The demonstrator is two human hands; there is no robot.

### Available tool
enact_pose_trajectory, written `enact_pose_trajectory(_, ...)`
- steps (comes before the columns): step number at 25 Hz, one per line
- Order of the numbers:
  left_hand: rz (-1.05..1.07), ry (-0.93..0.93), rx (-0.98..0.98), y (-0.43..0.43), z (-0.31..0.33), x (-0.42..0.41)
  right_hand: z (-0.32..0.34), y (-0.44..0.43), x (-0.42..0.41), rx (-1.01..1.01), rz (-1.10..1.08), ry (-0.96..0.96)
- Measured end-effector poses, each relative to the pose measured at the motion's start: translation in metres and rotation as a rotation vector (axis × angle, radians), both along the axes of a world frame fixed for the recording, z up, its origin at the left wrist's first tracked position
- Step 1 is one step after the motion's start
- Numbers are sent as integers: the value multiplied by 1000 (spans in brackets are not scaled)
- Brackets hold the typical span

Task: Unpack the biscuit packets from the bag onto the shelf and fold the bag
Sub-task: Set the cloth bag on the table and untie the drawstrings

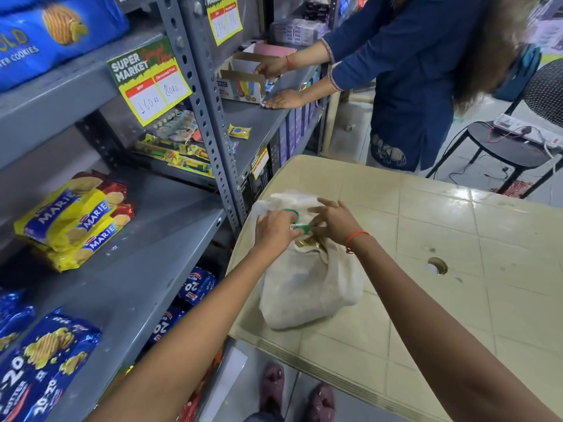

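A white cloth bag (307, 287) with green handles stands on the beige plastic table (426, 269), close to its left edge. My left hand (275, 228) grips the bag's mouth at a green handle. My right hand (332, 222) pinches the other side of the opening. Through the gap shows a gold-coloured packet (309, 243) inside. On the grey shelf (146, 269) to the left lie yellow Marie biscuit packets (73, 220).
Blue butter cookie packets (39, 360) lie at the shelf's near end, more blue packets (195, 286) below. Another person (420, 86) stands at the far shelf with both hands on it. A black stool (505, 147) with a power strip stands at the right.
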State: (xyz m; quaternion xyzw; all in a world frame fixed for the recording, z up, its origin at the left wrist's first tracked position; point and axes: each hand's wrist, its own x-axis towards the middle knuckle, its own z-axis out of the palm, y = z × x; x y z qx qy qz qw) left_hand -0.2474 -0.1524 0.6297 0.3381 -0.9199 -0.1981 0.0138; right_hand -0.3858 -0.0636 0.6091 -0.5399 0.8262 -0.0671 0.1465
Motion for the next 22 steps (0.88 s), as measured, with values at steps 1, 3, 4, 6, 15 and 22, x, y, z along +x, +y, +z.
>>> enact_pose_trajectory(1,11,-27,5,-1,0,2,0,3,-3,4,-28,-3)
enact_pose_trajectory(3,154,-12,34,-11,-4,15,-2,14,-9,-154,-201,-62)
enact_pose_trajectory(4,261,-6,56,-20,-8,24,-1,20,-15,-293,-381,-116)
enact_pose_trajectory(6,418,-36,87,-37,-19,45,2,30,-27,-470,-756,-214)
enact_pose_trajectory(15,-68,-23,227,-23,-26,9,-22,3,-4,-62,-264,72)
enact_pose_trajectory(22,-18,370,-198,-41,-26,38,-5,24,-9,-580,-382,-60)
